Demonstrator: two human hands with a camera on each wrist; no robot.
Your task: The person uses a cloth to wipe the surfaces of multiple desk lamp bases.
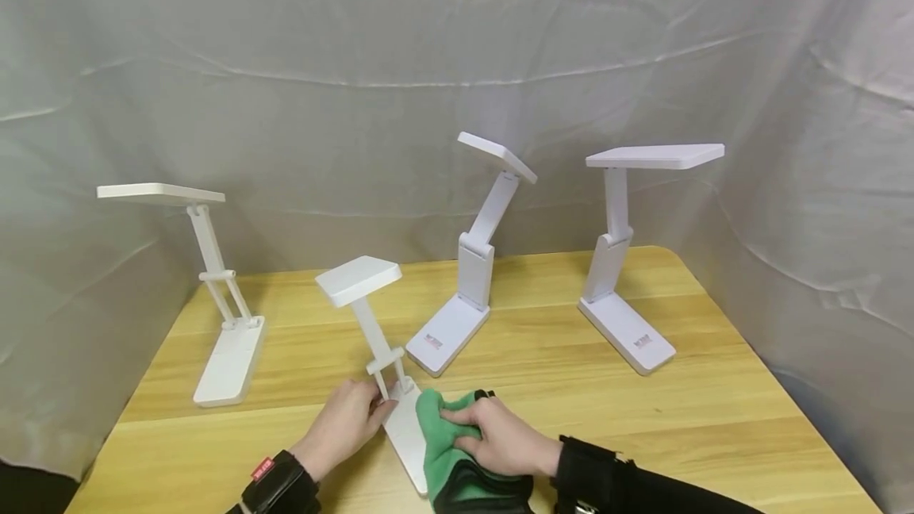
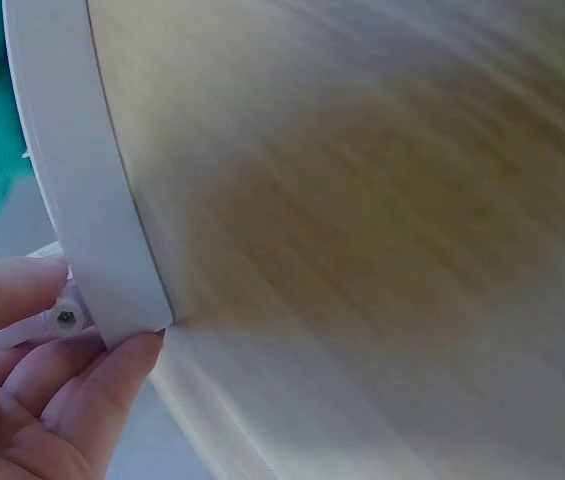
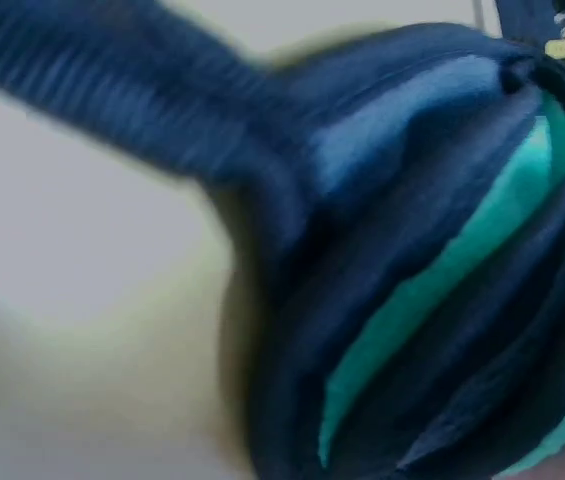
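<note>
The nearest white folding desk lamp [image 1: 410, 439] stands on the table with its arm raised and its lamp head tilted. My left hand [image 1: 346, 423] grips the hinge end of its base. In the left wrist view, the thumb [image 2: 22, 288] lies by a small screw joint and fingertips touch the base's corner [image 2: 127, 290]. A green cloth with black edging [image 1: 439, 435] is bunched in my right hand [image 1: 503, 439], against the right side of the base. Folds of the cloth [image 3: 432, 280] fill much of the right wrist view, where the right hand is mostly hidden.
Three more white desk lamps stand unfolded: one at the left [image 1: 228, 363], one behind the near lamp [image 1: 450, 331], and one at the right [image 1: 628, 331]. Grey fabric [image 1: 357, 141] hangs behind and beside the wooden table [image 1: 714, 435].
</note>
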